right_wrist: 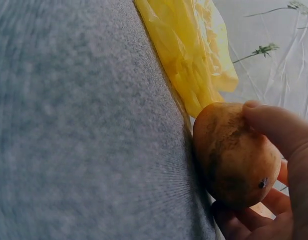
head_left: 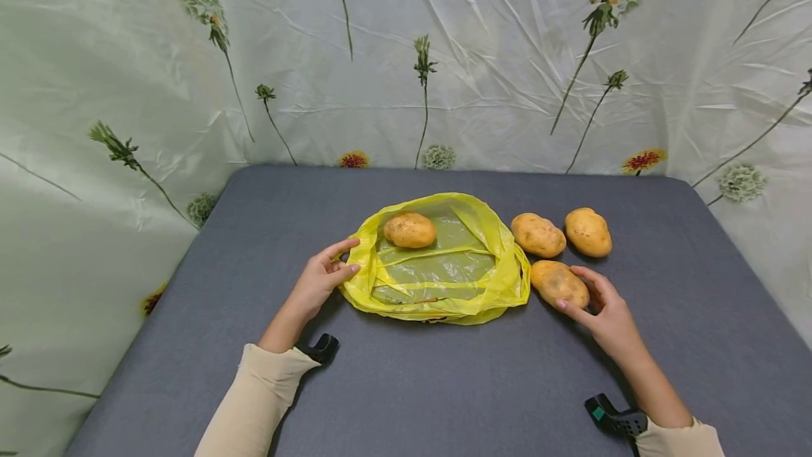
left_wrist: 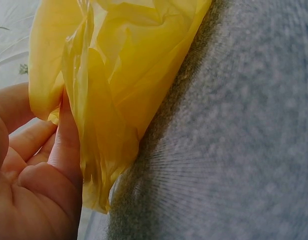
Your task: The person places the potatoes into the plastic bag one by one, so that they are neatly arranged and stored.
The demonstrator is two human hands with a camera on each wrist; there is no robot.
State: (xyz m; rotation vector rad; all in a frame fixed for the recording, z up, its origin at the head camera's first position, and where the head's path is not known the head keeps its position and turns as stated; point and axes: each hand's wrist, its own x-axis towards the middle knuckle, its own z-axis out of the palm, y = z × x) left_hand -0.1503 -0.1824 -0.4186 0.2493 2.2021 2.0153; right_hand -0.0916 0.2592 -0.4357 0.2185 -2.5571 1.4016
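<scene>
A yellow plastic bag (head_left: 517, 281) lies with its mouth spread wide, and one potato (head_left: 409, 230) is inside near its far left wall. My left hand (head_left: 320, 281) pinches the bag's left rim between thumb and fingers; in the left wrist view the thin yellow film (left_wrist: 118, 85) runs between them. To the right of the bag, my right hand (head_left: 605, 312) holds a potato (head_left: 558, 283) with thumb on the near side and fingers round the far side. That potato, with dark blotches in the right wrist view (right_wrist: 234, 155), is right beside the bag's right edge.
Two more potatoes lie behind the held one: one (head_left: 538, 235) close to the bag, the other (head_left: 588, 232) farther right. All rests on a grey cloth-covered table (head_left: 406, 386). A pale curtain with dandelion prints (head_left: 482, 55) hangs behind and at the sides.
</scene>
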